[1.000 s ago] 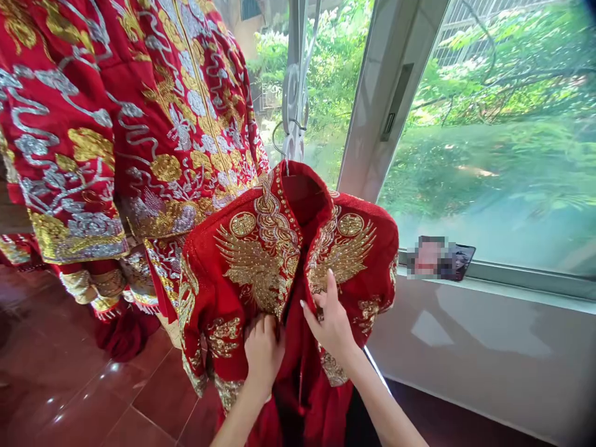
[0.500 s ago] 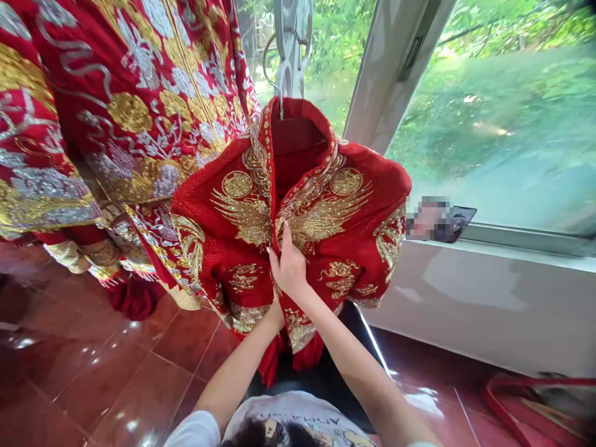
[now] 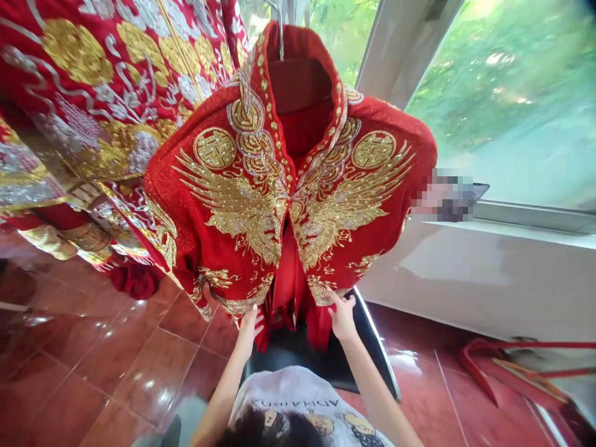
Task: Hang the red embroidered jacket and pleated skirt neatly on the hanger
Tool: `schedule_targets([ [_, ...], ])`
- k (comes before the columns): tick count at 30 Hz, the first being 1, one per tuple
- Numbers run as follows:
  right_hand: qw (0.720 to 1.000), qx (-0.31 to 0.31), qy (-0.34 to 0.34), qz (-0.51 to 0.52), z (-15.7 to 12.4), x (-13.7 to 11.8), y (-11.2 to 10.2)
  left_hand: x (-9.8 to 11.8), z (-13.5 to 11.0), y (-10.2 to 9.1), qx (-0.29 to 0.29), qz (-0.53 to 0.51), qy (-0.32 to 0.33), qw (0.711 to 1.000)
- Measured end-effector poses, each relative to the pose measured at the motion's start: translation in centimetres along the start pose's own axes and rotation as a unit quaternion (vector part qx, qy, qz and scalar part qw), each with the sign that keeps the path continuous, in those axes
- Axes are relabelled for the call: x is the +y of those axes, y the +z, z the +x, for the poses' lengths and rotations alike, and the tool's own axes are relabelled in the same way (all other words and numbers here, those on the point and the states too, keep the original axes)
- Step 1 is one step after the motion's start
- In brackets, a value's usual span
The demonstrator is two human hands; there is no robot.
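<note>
A red jacket (image 3: 326,261) with gold and silver embroidery hangs by its collar from a hanger (image 3: 281,37). Its front edges meet at chest height and part below, showing red cloth inside. At the lower hem on the left, my left hand (image 3: 251,324) pinches the front panel, thumb on the outer face. The other panel's bottom corner is in my right hand (image 3: 343,315), whose index finger and thumb lie on the gold hem. Some fingers of both hands are hidden or blurred. Red fabric strips (image 3: 319,323) hang down between the hands.
More embroidered red garments (image 3: 116,105) hang close on the left. Below is a black seat (image 3: 298,357) with a metal edge. A phone-like object (image 3: 478,191), partly blurred out, is by the windowsill (image 3: 535,217). Red metal frame (image 3: 479,366) stands at lower right.
My right hand has gone from the chest-level front edge down to the hem. My left hand has come out from behind the panel to the other hem. The jacket now appears larger, its lower front parted.
</note>
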State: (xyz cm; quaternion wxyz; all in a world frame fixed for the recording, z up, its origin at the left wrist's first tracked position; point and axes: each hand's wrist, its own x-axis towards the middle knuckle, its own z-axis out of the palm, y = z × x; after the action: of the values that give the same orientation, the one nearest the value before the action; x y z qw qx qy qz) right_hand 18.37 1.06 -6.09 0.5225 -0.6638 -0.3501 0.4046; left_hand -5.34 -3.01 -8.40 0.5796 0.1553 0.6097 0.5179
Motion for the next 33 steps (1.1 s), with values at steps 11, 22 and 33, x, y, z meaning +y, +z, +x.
schedule_targets([
  [11, 0.970, -0.046, 0.175, 0.163, 1.1, 1.1, -1.3, -0.8, -0.7, 1.2, -0.014, -0.223, -0.018, 0.974],
  [22, 0.916, -0.168, 0.199, 0.304, -5.0, 0.7, 2.0, -1.0, -2.7, 3.4, -0.052, -0.201, -0.035, 0.978],
  [33, 0.929, -0.222, 0.134, 0.265, -6.8, -0.7, 3.2, -1.4, -3.1, 3.6, -0.115, -0.141, -0.012, 0.983],
])
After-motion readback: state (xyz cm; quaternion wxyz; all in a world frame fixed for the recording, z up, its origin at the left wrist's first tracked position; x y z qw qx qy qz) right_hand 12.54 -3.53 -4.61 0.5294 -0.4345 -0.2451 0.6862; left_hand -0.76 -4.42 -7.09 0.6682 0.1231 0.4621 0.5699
